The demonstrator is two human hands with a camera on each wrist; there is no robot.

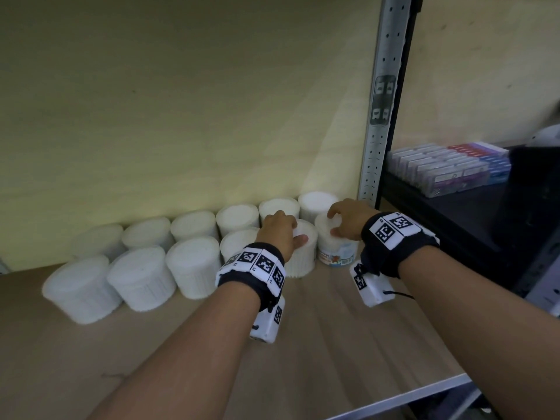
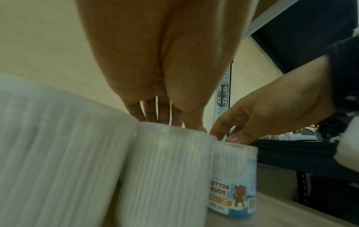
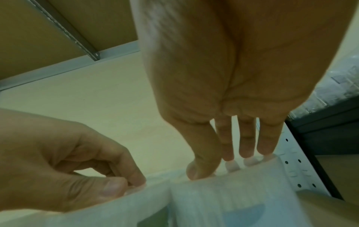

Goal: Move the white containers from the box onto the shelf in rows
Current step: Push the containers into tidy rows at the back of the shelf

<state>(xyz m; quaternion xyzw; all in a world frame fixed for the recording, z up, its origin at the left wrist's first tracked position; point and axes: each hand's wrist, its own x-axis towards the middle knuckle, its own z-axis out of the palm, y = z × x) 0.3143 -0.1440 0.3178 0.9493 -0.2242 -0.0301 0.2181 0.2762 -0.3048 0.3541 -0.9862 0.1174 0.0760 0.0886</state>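
Observation:
Two rows of white containers [image 1: 194, 268] stand on the wooden shelf [image 1: 348, 344] against the back panel. My left hand [image 1: 281, 231] grips the top of a plain white container [image 1: 303, 259] in the front row, thumb on its near side; the same container [image 2: 167, 169] fills the left wrist view. My right hand [image 1: 345, 222] grips the lid of the container [image 1: 336, 253] just to its right, which carries a blue cotton buds label [image 2: 227, 195]. Thumb and fingers [image 3: 248, 147] span that lid. Both containers stand on the shelf, side by side. The box is out of view.
A perforated metal upright [image 1: 378, 116] stands right of the rows. Beyond it, a dark shelf holds stacked purple and blue boxes [image 1: 448, 168]. Bare shelf board lies in front of the rows, up to the grey front edge [image 1: 394, 398].

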